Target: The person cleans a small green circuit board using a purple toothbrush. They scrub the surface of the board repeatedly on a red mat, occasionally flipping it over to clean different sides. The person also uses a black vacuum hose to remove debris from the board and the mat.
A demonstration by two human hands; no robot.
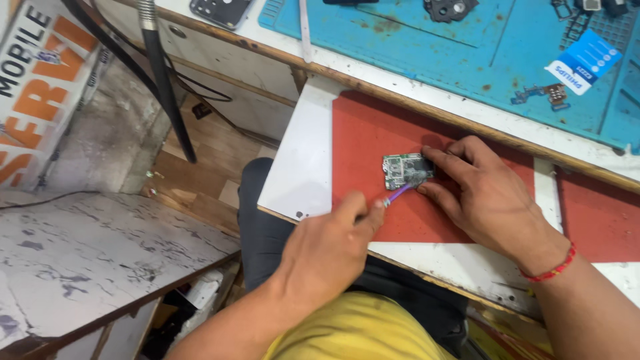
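A small green circuit board lies on a red-and-white pull-out board. My right hand, with a red thread band at the wrist, rests on the red surface; its fingertips pinch the circuit board's right edge from above and below. My left hand comes in from the lower left and is closed on a thin purple-handled brush. The brush tip touches the lower right part of the circuit board. Most of the handle is hidden inside my fist.
Behind the pull-out board is a bench with a blue work mat carrying small phone parts, a blue-and-white packet and a white stick. Black cables and a black hose hang at the left. A grey marbled shelf lies lower left.
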